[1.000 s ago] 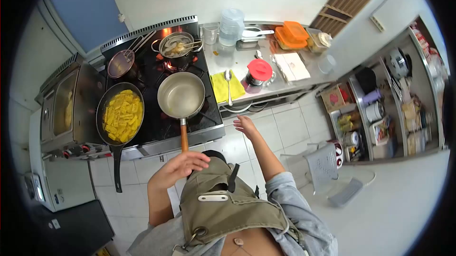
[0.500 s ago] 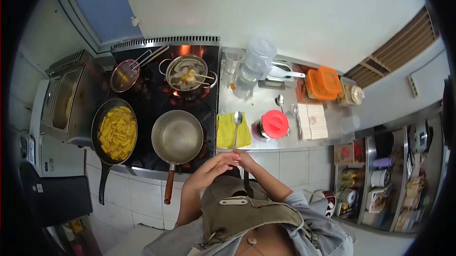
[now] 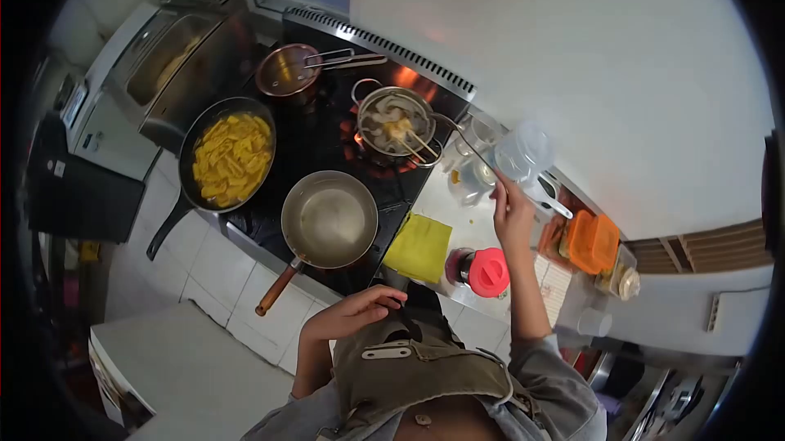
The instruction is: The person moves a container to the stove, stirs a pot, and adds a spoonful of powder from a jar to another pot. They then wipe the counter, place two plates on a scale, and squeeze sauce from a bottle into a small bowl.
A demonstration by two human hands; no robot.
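My right hand is closed round the handle of a metal spoon, whose head end reaches the right rim of the steaming two-handled pot. Pale pieces and sticks with yellowish food lie in that pot. In front of my apron, my left hand hovers with its fingers apart and nothing in it. Near it are the metal pan with a wooden handle, which has no food in it, and a folded yellow-green cloth on the counter.
A black pan of yellow pieces and a small saucepan stand on the stove's left. To the right are a red-lidded jar, a clear pitcher and orange containers. A white surface is at lower left.
My right hand has taken the spoon from the cloth and moved up and right, its tip now at the pot. My hands have separated. The view has turned.
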